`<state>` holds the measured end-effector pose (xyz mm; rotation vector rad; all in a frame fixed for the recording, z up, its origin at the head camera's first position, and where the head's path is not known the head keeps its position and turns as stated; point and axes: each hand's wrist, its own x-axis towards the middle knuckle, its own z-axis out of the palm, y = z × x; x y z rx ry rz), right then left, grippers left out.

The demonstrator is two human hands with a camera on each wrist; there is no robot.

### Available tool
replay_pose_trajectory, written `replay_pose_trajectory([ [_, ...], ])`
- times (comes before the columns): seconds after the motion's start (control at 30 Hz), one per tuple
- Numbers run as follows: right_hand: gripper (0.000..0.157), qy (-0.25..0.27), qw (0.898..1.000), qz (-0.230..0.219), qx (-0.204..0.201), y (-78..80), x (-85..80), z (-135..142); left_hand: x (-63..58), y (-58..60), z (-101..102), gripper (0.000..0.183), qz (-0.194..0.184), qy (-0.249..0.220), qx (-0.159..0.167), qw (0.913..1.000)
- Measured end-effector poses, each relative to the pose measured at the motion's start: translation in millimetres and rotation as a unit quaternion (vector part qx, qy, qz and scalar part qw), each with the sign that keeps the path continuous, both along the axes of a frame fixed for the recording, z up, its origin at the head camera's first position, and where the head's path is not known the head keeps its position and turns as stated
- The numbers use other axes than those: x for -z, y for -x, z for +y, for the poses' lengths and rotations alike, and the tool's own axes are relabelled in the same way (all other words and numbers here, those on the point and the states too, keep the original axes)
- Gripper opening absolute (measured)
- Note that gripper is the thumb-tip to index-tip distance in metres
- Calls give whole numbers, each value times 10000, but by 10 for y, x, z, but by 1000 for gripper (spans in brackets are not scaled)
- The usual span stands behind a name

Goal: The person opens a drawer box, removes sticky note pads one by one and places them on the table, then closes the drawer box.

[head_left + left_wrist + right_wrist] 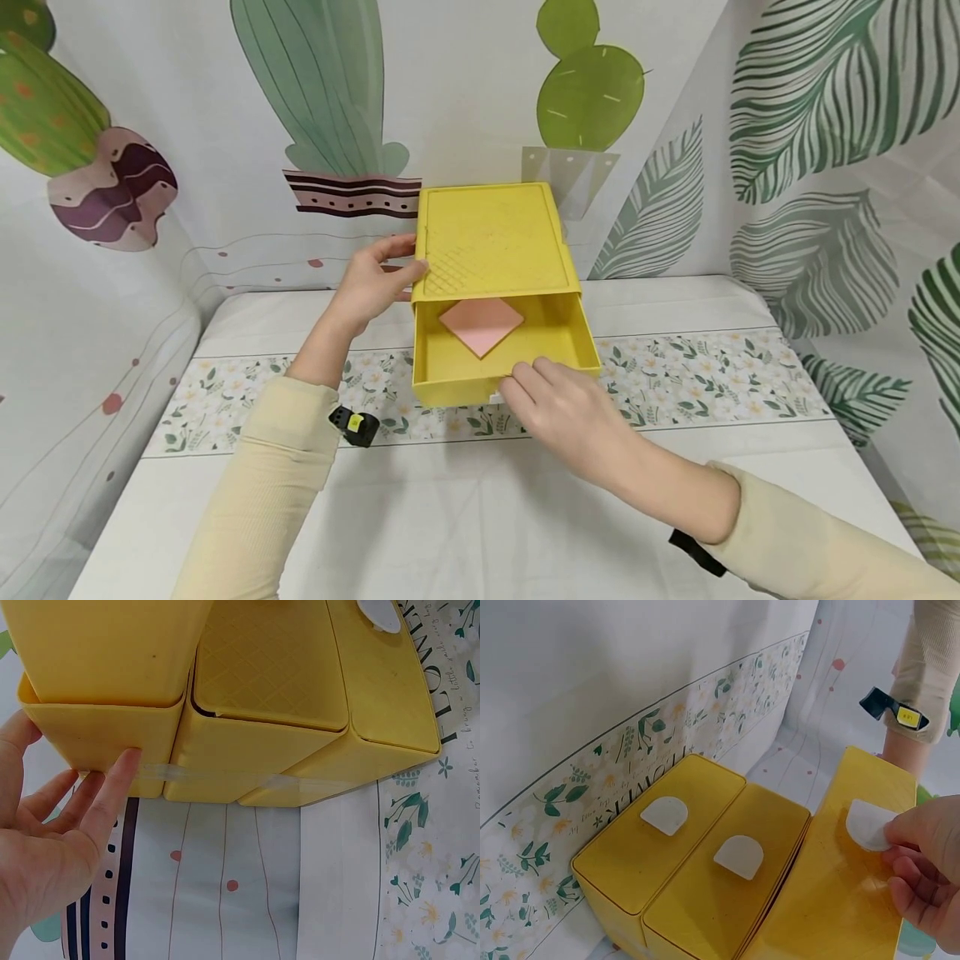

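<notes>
A yellow drawer cabinet (491, 237) with three stacked drawers stands on the table, its top drawer (450, 392) pulled out toward me. Inside that drawer lies a pink square pad (482, 325), turned cornerwise, its back corner hidden under the cabinet top. My left hand (369, 282) rests on the cabinet's left side, thumb at the top edge and straight fingers against the side wall (97, 735). With thumb and fingers my right hand (566, 408) pinches the white handle (868, 825) on the top drawer's front. The two lower drawers (727, 900) are closed.
A white cloth with a floral band (292, 400) covers the table. Behind the cabinet hangs a curtain (465, 92) printed with cacti and leaves. White handles (664, 815) stick out from the lower drawers. Clear tape (217, 774) runs along the cabinet's side.
</notes>
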<state>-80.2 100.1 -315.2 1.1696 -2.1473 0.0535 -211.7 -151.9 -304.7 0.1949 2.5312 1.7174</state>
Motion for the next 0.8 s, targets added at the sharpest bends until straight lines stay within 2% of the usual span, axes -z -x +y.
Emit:
replay_pose_trajectory([
  [0.13,24,71,10000,12,-68,-52,2,2,2,-5,-1,50,-1,15,9,10000],
  [0.37,28,-53,10000,-45,62,-152,-9,8,5,-5,0,50,-16,1,-15,10000],
  [0.57,26,110,9999,-107,-41,-209,6,4,-3,-12,0,51,-12,-32,6,10000],
  [0.8,33,97,9999,50,7,-284,13,-10,-7,-9,-2,51,0,-53,24,10000],
])
